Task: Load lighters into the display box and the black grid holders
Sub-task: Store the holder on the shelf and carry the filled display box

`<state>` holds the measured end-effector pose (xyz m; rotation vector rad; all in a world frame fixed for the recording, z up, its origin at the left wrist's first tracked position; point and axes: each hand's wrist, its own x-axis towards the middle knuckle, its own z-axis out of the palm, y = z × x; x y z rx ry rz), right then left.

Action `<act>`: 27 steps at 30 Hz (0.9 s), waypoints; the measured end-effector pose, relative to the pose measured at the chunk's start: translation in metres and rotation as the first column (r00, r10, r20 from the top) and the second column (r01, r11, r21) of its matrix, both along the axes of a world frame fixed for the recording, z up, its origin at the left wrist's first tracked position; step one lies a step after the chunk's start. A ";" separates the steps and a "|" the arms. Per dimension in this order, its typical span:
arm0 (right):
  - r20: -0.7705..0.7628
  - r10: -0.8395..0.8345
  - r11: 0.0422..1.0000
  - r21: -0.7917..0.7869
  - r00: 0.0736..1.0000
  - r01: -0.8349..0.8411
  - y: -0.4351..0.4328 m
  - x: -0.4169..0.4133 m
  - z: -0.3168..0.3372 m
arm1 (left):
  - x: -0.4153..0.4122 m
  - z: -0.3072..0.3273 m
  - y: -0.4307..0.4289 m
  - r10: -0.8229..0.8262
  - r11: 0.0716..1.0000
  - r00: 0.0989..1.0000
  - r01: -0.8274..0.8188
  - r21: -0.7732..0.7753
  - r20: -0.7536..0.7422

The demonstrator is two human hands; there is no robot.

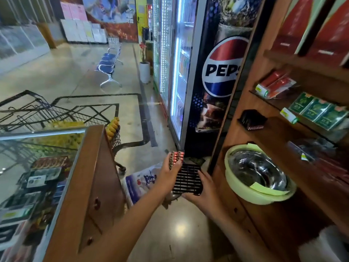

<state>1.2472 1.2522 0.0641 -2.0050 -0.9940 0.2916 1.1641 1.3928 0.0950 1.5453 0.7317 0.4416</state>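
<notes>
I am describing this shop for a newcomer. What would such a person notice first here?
The eye goes first to the tall Pepsi cooler, glowing at centre right. Low in the middle, the left hand grips a bundle of red lighters beside the black grid holder that the right hand holds. To their right sits a pale green basin with a shiny steel bowl inside.

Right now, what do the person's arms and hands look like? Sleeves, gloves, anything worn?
Left hand and right hand are both bare: no gloves, no rings visible. The arms are bare as far as the frame shows, with no sleeves, watch or wristbands in view.
</notes>
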 end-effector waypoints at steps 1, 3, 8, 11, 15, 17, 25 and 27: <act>0.003 -0.015 1.000 -0.006 1.000 0.015 0.004 0.015 0.001 | 0.017 0.002 0.004 -0.018 1.000 1.000 0.018 -0.003 -0.003; 0.032 -0.053 0.999 -0.001 0.998 0.053 0.008 0.047 0.003 | 0.055 0.000 0.015 -0.033 0.999 0.999 0.033 0.004 0.008; 0.027 -0.144 0.989 0.025 0.989 0.143 0.012 0.119 0.005 | 0.147 -0.002 0.027 -0.111 0.992 0.994 0.110 0.056 0.017; 0.009 -0.213 0.976 0.035 0.977 0.213 0.000 0.152 0.012 | 0.191 0.002 0.020 -0.182 0.981 0.982 0.178 0.079 0.043; -0.030 -0.315 0.948 0.039 0.948 0.316 -0.016 0.192 0.014 | 0.246 -0.004 0.007 -0.280 0.960 0.955 0.279 0.027 0.097; -0.059 -0.384 0.922 0.031 0.921 0.386 -0.023 0.207 0.012 | 0.272 -0.007 0.001 -0.331 0.944 0.939 0.329 0.029 0.097; -0.016 -0.566 0.822 -0.082 0.824 0.563 -0.041 0.278 0.001 | 0.381 -0.025 -0.006 -0.551 0.834 0.833 0.548 0.058 0.056; -0.014 -0.656 0.752 -0.102 0.755 0.652 -0.037 0.298 -0.003 | 0.410 -0.027 -0.006 -0.598 0.801 0.800 0.598 0.020 0.048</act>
